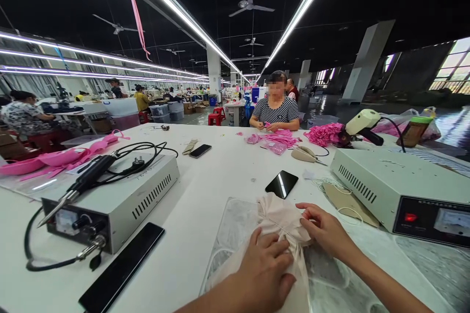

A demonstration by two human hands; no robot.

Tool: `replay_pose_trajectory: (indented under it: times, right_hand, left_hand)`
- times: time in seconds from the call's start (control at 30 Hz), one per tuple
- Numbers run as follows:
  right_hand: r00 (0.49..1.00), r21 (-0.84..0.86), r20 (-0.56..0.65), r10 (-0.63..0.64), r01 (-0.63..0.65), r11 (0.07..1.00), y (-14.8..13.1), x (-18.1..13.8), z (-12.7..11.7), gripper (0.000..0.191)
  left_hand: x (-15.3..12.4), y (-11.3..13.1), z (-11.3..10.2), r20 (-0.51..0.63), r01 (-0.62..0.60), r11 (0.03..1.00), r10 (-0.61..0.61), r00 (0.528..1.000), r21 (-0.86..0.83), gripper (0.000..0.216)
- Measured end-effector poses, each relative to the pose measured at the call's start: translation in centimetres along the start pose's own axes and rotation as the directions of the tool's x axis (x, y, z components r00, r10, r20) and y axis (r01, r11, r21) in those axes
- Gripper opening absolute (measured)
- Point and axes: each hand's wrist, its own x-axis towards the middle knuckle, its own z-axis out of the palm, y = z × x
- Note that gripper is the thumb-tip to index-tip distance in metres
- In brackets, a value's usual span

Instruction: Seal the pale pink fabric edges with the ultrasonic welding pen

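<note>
A gathered piece of cream fabric (273,210) lies in front of me, its ruffled end pointing away. My left hand (266,264) rests on it with fingers spread over the cloth. At the fabric's right edge, my right hand (326,230) has its thumb and forefinger pinched together on the cloth. Part of the fabric nearest me is hidden under my left hand and forearm. Beneath it lies a clear, glossy plastic sheet (229,220). Just beyond the ruffled end sits a dark phone (282,184).
A grey box with a corded hand tool (147,195) stands left, behind a long black phone (123,269). Another grey box (400,181) stands right, near a cream heat gun (362,122). Across the table, a person in stripes (275,110) handles pink strips (281,138).
</note>
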Motion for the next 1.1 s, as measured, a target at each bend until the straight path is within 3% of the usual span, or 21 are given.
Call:
replay_pose_trajectory:
  times: [0.1,0.2,0.27,0.37,0.47,0.63,0.83,0.97,1.1]
  right_hand:
    - [0.998,0.007,-0.059,-0.036,0.037,0.999,-0.5,-0.6,-0.4,0.025]
    - [0.980,-0.014,-0.161,-0.116,0.115,0.993,-1.2,-2.2,-0.7,0.025]
    - [0.972,-0.053,-0.147,-0.184,0.178,0.983,-1.3,-3.4,-0.6,0.022]
    - [0.983,-0.118,-0.027,-0.183,0.178,0.977,-0.8,-4.1,0.1,0.019]
    - [0.992,-0.121,0.010,-0.128,0.129,0.984,-0.1,-3.6,0.8,0.022]
    - [0.991,-0.107,-0.063,-0.115,0.107,0.988,0.2,-2.2,0.8,0.031]
    - [0.967,-0.158,-0.151,-0.204,0.180,0.971,0.5,-1.7,0.8,0.031]
    - [0.941,-0.190,-0.193,-0.278,0.242,0.952,0.4,-2.3,0.2,0.024]
    - [0.910,-0.213,-0.141,-0.389,0.356,0.910,-0.4,-3.0,0.4,0.018]
  left_hand:
    - [-0.1,0.0,-0.1,-0.007,0.001,0.999,-0.001,1.000,-0.044,0.024]
    - [-0.2,0.0,-0.2,-0.097,-0.015,0.998,0.008,0.995,-0.065,0.028]
    - [-0.1,-0.1,-0.2,-0.137,-0.025,0.997,0.016,0.990,-0.068,0.029]
    - [0.0,-0.1,-0.2,-0.091,-0.037,0.996,0.029,0.995,-0.084,0.023]
    - [0.0,-0.1,-0.4,-0.020,-0.029,0.995,0.028,0.999,-0.096,0.018]
    - [0.1,-0.1,-0.7,0.037,0.001,0.996,0.002,0.999,-0.087,0.007]
    - [0.3,-1.1,0.1,0.063,-0.060,0.998,0.061,0.996,-0.031,0.006]
    - [0.1,-1.3,0.5,-0.045,-0.081,0.994,0.078,0.996,-0.069,0.014]
    - [0.2,-0.5,0.3,-0.195,0.046,0.994,-0.065,0.979,-0.103,0.029]
